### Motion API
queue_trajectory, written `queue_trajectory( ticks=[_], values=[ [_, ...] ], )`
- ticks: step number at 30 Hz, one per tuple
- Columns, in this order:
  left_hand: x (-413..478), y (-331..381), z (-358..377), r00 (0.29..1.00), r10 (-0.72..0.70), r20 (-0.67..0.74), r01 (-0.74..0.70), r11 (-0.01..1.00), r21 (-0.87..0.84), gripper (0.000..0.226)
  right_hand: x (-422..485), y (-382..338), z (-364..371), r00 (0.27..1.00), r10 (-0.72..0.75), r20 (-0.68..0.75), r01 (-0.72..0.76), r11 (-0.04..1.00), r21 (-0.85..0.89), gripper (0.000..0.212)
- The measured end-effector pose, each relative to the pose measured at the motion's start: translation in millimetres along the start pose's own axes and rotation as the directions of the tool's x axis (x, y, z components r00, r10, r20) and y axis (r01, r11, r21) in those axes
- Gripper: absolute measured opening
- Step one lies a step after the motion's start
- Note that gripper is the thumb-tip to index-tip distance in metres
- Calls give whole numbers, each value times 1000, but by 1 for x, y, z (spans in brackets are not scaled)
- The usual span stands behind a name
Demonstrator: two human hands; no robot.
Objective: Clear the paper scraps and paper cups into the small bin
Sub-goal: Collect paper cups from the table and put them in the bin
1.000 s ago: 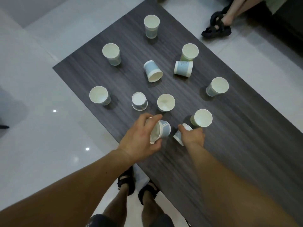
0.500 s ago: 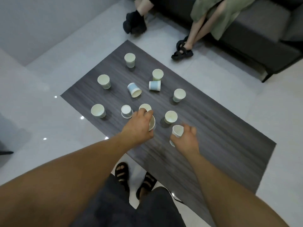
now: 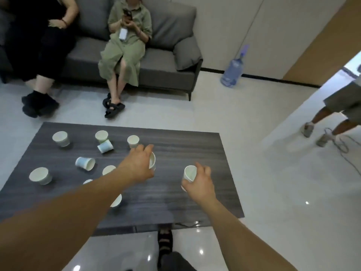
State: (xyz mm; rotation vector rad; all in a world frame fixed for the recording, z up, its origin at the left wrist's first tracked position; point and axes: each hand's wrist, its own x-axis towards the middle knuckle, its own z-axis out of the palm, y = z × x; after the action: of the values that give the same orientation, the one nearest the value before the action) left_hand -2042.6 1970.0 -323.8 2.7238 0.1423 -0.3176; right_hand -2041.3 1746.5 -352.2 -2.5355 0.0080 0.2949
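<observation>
Over table (image 3: 195, 204), cups (image 3: 152, 160) (image 3: 190, 173) in hands (image 3: 139, 165) (image 3: 201, 183)

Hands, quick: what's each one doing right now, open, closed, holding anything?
Left hand: closed, gripping a paper cup.
Right hand: closed, holding a second paper cup.

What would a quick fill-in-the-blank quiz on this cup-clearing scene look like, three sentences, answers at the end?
1. The left hand and the right hand each grip one paper ____.
2. The blue-banded cup on the table, left of the left hand, lies on its ____.
3. The big water bottle standing on the floor by the wall is ____ in colour.

Missing words: cup; side; blue.
</observation>
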Motion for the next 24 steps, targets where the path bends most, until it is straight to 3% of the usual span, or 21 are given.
queue_trajectory(
  ticks=[6, 10, 18, 24],
  values=[
    [-28, 86, 25, 964, 240, 118, -251, 964, 85, 70, -86, 74, -40, 967, 193, -164, -183, 980, 73, 72],
    [-41, 175, 49, 890, 412, 195, -440, 889, 128, 70, -137, 138, -83, 899, 327, -293, -299, 944, 138, 73],
    [-102, 401, 115, 700, 663, 266, -710, 686, 159, 78, -251, 292, -178, 696, 523, -491, -450, 852, 269, 79],
    [-211, 560, 204, 477, 812, 337, -870, 489, 53, 82, -381, 410, -241, 497, 666, -557, -594, 728, 341, 78]
  ],
)
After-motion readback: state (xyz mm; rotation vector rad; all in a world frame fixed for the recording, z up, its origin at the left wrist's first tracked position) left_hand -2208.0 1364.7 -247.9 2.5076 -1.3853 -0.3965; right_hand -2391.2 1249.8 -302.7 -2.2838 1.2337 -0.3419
